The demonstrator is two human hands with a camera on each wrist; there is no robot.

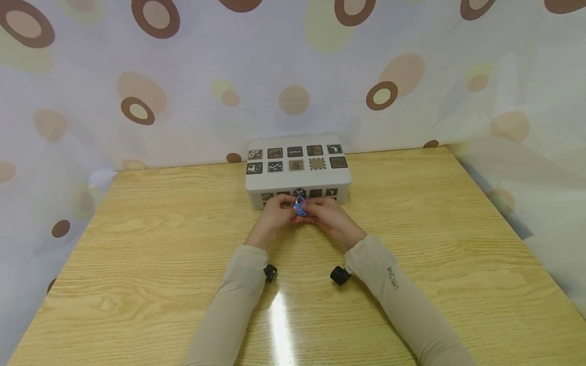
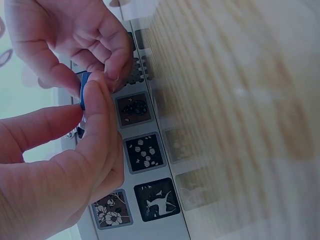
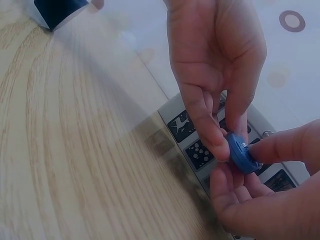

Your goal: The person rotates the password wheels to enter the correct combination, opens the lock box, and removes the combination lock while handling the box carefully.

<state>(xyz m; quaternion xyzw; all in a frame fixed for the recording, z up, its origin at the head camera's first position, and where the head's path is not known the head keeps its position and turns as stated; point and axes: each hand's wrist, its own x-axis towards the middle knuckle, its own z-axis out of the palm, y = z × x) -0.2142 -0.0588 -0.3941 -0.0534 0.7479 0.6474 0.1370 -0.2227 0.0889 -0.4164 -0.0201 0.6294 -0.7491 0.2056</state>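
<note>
A small blue padlock [image 1: 300, 207] is held between both hands, right in front of the metal latch [image 1: 299, 192] on the box. My left hand [image 1: 276, 213] pinches one side of it between thumb and fingers. From the other side my right hand [image 1: 330, 216] grips it, thumb on its face in the right wrist view, where the blue body [image 3: 242, 153] looks rounded. Behind the hands stands a white lidded box [image 1: 297, 177], lid down, with dark square pictures on its top and front. Fingers cover part of the box's front and much of the padlock.
The box stands at the back of a wood-grain table [image 1: 160, 254], close to a white curtain [image 1: 183, 76] with brown and beige circles. Black wrist cameras [image 1: 340, 275] sit by both sleeves, low over the table.
</note>
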